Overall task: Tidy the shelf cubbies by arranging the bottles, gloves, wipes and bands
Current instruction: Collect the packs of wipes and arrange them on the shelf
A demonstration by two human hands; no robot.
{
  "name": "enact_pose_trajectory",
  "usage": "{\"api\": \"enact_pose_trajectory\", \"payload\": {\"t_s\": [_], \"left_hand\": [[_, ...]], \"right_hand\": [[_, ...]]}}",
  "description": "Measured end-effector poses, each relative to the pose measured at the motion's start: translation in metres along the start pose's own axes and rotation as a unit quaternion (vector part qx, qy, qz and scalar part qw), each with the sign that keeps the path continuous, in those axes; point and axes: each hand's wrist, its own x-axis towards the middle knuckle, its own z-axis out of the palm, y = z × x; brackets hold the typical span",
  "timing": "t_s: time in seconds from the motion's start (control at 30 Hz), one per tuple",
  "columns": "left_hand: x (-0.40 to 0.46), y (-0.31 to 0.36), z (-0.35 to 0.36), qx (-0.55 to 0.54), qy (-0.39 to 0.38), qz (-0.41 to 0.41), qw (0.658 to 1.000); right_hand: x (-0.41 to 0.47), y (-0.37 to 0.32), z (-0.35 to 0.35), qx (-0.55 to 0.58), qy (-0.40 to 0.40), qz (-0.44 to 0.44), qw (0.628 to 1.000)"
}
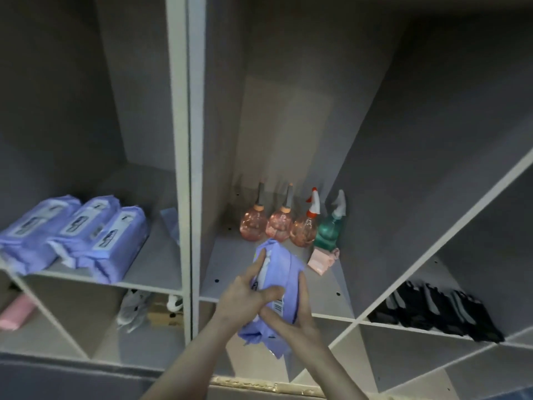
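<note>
Both our hands, left hand (245, 295) and right hand (291, 319), curl around a purple wipes pack (281, 272) at lower centre, probably to carry it toward the three wipes packs (78, 238) at left; behind it, four spray bottles (291, 223) line the cubby's back, black gloves (435, 313) at right.

We see two bare forearms rising from the lower middle of the frame, ending in our left hand (245, 295) and right hand (297, 319); no sleeves, gloves, rings or watches show on either.
</note>
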Motion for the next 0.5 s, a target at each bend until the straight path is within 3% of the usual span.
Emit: {"api": "enact_pose_trajectory", "payload": {"t_s": [0.17, 0.5], "left_hand": [[-0.072, -0.020, -0.031, 0.055, 0.076, 0.004, 0.996], [-0.124, -0.060, -0.140, 0.004, 0.110, 0.003, 0.994]], "right_hand": [[-0.041, -0.007, 0.043, 0.029, -0.047, -0.038, 0.998], [-0.068, -0.034, 0.150, 0.044, -0.169, -0.017, 0.984]]}}
